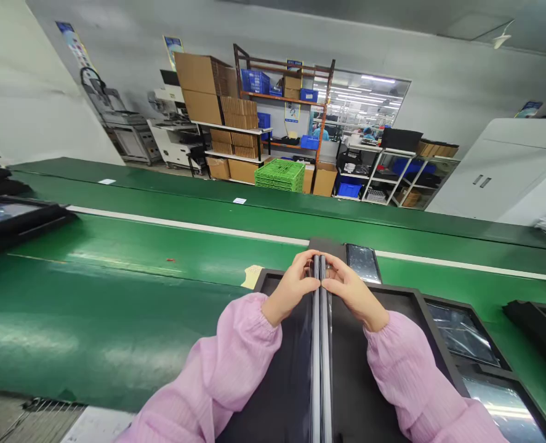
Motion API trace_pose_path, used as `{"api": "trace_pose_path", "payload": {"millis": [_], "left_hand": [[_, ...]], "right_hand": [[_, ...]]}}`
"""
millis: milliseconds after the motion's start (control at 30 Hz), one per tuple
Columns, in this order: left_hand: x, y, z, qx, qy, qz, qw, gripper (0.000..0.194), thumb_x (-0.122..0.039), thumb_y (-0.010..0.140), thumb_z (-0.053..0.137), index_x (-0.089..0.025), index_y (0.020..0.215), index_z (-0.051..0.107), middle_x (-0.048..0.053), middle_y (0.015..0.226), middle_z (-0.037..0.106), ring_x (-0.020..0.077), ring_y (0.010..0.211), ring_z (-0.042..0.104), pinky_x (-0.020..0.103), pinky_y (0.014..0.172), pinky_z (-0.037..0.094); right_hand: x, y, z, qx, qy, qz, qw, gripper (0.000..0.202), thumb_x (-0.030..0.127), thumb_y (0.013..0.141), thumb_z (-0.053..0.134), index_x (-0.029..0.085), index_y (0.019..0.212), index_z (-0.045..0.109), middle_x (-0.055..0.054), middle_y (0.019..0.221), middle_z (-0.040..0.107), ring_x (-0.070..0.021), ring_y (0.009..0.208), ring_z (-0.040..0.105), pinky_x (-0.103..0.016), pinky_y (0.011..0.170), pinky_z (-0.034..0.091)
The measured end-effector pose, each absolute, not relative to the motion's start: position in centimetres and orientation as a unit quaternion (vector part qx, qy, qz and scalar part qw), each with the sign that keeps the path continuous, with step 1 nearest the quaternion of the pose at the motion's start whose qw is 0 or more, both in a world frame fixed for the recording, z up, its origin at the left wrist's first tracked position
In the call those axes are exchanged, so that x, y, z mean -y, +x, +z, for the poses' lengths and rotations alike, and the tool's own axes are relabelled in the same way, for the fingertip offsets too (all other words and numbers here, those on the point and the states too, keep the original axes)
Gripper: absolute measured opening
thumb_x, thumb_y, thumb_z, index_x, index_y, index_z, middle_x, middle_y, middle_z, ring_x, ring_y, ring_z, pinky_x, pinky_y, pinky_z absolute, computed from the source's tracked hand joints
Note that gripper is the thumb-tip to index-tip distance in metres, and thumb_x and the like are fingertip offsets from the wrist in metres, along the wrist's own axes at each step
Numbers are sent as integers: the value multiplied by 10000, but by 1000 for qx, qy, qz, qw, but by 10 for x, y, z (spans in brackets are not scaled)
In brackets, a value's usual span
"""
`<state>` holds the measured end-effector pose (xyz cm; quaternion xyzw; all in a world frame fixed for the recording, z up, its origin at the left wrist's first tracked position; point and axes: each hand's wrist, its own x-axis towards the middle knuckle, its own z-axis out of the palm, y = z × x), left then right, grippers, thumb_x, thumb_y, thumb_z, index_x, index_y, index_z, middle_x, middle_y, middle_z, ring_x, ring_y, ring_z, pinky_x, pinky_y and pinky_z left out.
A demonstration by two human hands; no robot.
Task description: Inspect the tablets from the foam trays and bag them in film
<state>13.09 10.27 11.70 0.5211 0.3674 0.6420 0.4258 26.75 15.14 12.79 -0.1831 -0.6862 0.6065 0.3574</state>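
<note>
Two thin flat panels with grey edges, a left panel and a right panel, stand on edge side by side, seen edge-on. Clear film seems to cover their faces. My left hand is closed on the far end of the left panel, thumb on the near edge. Opposite it, my right hand grips the right panel in the same way, and the fingertips of both hands nearly meet. Beneath them lies a black tray with a raised rim. What the panels' faces look like is hidden.
The green conveyor belt runs across, with a white strip along it. Film-covered screens in black trays lie at the right; another screen sits beyond my hands. Black trays are stacked left. Yellow paper lies by the tray.
</note>
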Motion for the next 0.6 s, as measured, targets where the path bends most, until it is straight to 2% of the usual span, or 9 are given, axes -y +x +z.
{"api": "trace_pose_path", "payload": {"millis": [100,167,233,267,333,400,500,600], "left_hand": [[-107,130,118,-370,533,634,421,558,-160,577,512,-139,1133,461,103,1164,489,250,1094,464,375,970,344],[-104,130,114,-401,536,632,390,578,-170,611,503,-134,1183,432,121,1237,448,264,1170,418,397,1015,309],[-92,131,103,-470,534,632,307,599,-209,703,494,-142,1282,352,138,1348,349,273,1274,310,427,1069,229],[-83,132,94,-496,546,627,251,607,-239,768,467,-160,1340,281,137,1406,276,270,1318,240,440,1088,182],[-63,136,74,-495,612,603,132,601,-313,879,354,-215,1419,108,113,1488,120,261,1369,111,461,1105,102],[-45,142,57,-416,709,568,34,601,-381,913,267,-231,1438,17,83,1518,26,279,1379,63,478,1107,63],[-37,154,53,-347,747,566,-36,563,-377,924,203,-221,1442,49,56,1526,17,295,1378,70,502,1103,33],[-46,170,80,-362,707,606,-33,500,-306,931,201,-273,1428,161,23,1521,96,270,1379,97,502,1106,39]], "right_hand": [[-154,266,128,686,-202,598,362,567,268,696,668,192,1223,474,-38,945,600,-133,657,534,-346,775,471],[-152,266,127,686,-224,580,378,672,317,685,668,196,1289,400,-104,1203,504,-133,677,537,-338,700,497],[-145,268,122,692,-247,533,419,738,352,704,645,207,1345,308,-139,1334,381,-141,704,544,-348,668,511],[-139,269,118,704,-256,488,449,732,354,732,625,215,1361,276,-142,1353,358,-155,747,554,-366,700,513],[-124,272,104,741,-255,360,506,624,327,815,552,244,1367,271,-120,1369,352,-205,944,546,-434,868,459],[-108,273,88,770,-230,254,539,471,281,902,420,272,1358,301,-79,1393,336,-237,1182,418,-487,1021,315],[-94,267,71,751,-219,254,568,400,257,960,258,273,1357,304,-54,1424,296,-226,1305,266,-509,1082,195],[-99,256,78,686,-233,315,613,374,335,955,323,257,1318,369,-60,1423,306,-227,1301,282,-496,1090,179]]}}
